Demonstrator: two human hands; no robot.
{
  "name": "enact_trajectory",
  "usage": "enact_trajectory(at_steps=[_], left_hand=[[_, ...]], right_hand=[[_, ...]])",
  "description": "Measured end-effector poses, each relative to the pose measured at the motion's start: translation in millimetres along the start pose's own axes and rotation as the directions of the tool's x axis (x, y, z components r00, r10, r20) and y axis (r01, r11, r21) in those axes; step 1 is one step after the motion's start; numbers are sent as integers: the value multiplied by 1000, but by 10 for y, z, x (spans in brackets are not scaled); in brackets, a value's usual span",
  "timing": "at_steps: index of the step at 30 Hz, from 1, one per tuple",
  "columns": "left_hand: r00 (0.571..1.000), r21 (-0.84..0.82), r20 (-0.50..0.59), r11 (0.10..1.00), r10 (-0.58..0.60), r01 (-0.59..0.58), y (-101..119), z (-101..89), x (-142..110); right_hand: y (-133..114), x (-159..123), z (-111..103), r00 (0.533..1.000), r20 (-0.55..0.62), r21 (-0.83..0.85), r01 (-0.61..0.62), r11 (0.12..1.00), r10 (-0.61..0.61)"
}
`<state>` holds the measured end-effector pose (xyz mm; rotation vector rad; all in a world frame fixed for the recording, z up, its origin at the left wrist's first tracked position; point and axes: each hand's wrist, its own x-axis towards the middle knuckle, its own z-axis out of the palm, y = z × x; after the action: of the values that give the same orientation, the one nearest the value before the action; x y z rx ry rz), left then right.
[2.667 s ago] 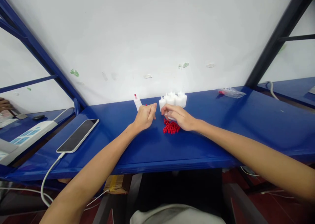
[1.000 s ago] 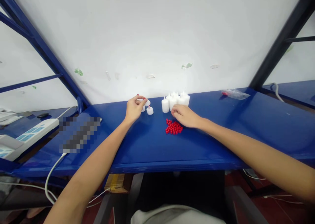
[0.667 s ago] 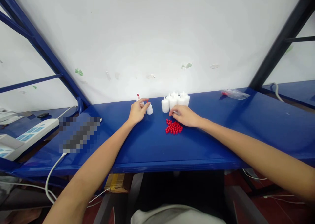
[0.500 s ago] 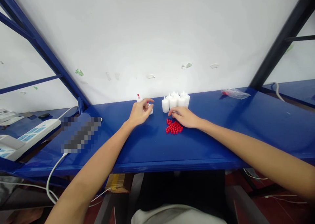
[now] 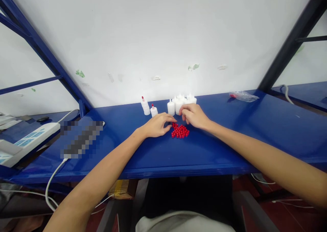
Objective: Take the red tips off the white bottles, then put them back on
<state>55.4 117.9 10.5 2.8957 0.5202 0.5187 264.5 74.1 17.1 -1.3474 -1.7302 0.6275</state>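
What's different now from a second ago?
The left hand let go of the nearer red-tipped bottle and moved rightward to the red caps. The right hand shifted slightly toward the wall. The visible white bottles and plastic bag stayed put.

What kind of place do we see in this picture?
Probably a small workshop or assembly station: a blue table bears white bottles and a heap of red caps, with a power strip at the left.
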Motion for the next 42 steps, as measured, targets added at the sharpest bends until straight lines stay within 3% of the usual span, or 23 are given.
enact_trajectory(at_steps=[9, 14, 18, 21, 25, 27, 33, 42], left_hand=[[999, -65, -47, 998, -23, 20, -31, 12, 16], [997, -93, -69, 995, -44, 37, -29, 19, 14], [992, -159, -101, 986, -74, 58, -20, 32, 15], [967, -239, -222, 969, -124, 70, 0, 30, 25], [883, -369, -420, 928, -211, 46, 63, 24, 63], [864, -435, -442, 900, -241, 28, 105, 33, 86], [867, -558, -419, 830, -271, -10, 205, 75, 121], [894, -424, -421, 905, -153, -45, 196, 81, 99]], right_hand=[[-33, 5, -40, 999, -27, -128, 36, 991, -40], [-16, -6, -44, 999, 39, -11, -20, 1000, 21], [-2, -7, -58, 994, 95, 50, 40, 998, -44], [13, 1, -52, 985, 125, 52, 112, 992, -118], [13, -6, -11, 957, 185, 81, 210, 974, -222], [-1, -20, 11, 951, 185, 120, 228, 966, -248], [-41, -72, 32, 929, 202, 233, 263, 936, -311], [-133, -136, 22, 937, 180, -198, 332, 922, -299]])
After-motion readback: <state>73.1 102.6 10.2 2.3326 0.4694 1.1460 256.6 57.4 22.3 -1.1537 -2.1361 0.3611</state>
